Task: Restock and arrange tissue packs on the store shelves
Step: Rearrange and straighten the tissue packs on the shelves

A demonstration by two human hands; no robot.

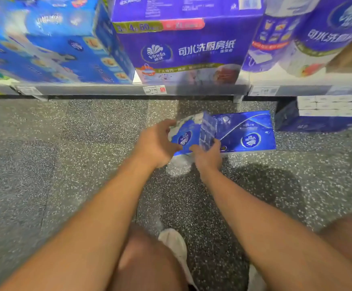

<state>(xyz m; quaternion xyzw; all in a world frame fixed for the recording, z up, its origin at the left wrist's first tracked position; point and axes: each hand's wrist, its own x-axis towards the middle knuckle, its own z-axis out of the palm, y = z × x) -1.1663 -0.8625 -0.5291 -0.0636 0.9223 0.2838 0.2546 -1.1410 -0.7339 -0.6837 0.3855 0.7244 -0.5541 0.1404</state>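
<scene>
A small blue tissue pack (186, 136) is held low over the speckled floor, just below the shelf edge. My left hand (157, 143) grips its left end, fingers curled over the top. My right hand (207, 155) pinches its plastic flap from below. Directly to the right lies a larger blue tissue pack (246, 131) on the floor, touching the one I hold. Above, the shelf (108, 89) carries a purple Vinda kitchen-paper pack (187, 51).
Blue tissue bundles (51, 45) fill the shelf's left side, purple paper rolls (317, 36) its right. A blue-and-white stacked pack (326, 114) sits on the floor at the right under the shelf. A price tag (154, 89) hangs on the rail. My knee and white shoe (175, 246) are below.
</scene>
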